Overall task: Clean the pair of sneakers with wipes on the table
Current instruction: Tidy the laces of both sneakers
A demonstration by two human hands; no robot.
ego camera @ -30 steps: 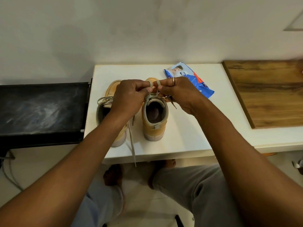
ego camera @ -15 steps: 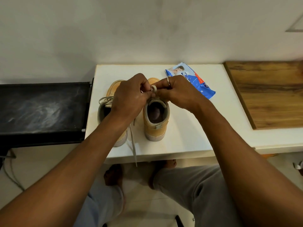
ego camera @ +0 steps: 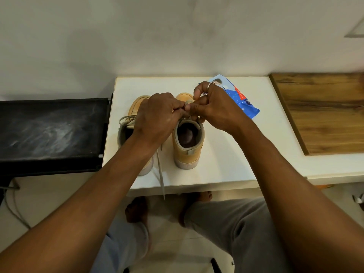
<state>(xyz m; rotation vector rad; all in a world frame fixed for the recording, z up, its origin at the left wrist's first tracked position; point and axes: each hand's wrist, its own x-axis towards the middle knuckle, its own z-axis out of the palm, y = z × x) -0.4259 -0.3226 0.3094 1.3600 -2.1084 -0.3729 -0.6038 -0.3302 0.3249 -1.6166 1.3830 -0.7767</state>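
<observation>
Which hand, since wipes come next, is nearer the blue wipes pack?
Right. The right hand sits just beside the wipes pack, partly covering it; the left hand is farther off, over the left sneaker.

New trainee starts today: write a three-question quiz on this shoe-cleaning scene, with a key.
1. True or false: the blue wipes pack lies on the white table, partly hidden behind the right hand.
2. Multiple choice: the left hand and the right hand pinch the laces of which shoe? A) the right sneaker B) the left sneaker C) neither
3. Fill in: a loose lace beside the left sneaker hangs over the table's front ____.

Key: 1 true; 2 A; 3 edge.
</observation>
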